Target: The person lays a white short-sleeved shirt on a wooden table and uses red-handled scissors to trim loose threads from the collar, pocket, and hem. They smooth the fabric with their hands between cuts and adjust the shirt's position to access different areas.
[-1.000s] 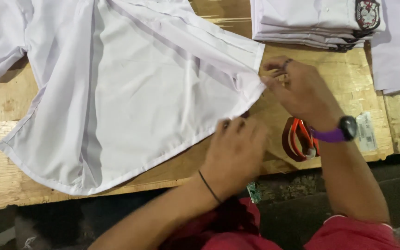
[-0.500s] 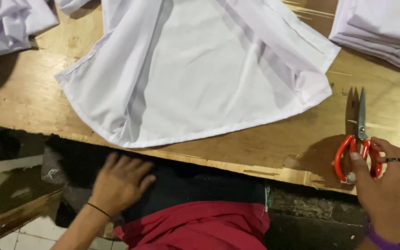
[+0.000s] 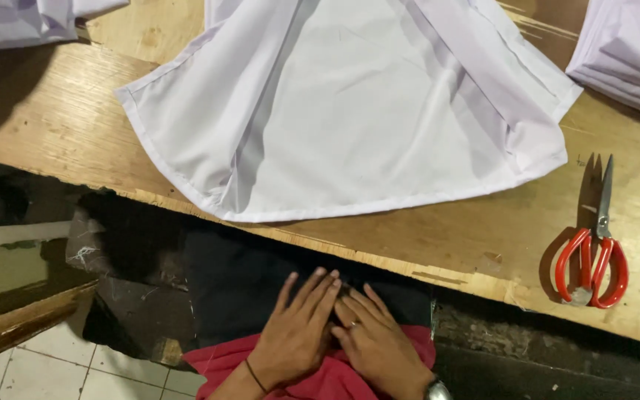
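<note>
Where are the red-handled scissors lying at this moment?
In the head view, the scissors lie closed on the right side of the wooden table, near its front edge, right of the white garment and untouched by either hand.

The left hand [image 3: 295, 337] wears a thin black wristband, the right hand [image 3: 376, 347] a ring and watch.

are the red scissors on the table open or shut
Shut: the red-handled scissors lie flat on the wooden table, blades together in one point, handle loops side by side.
</note>
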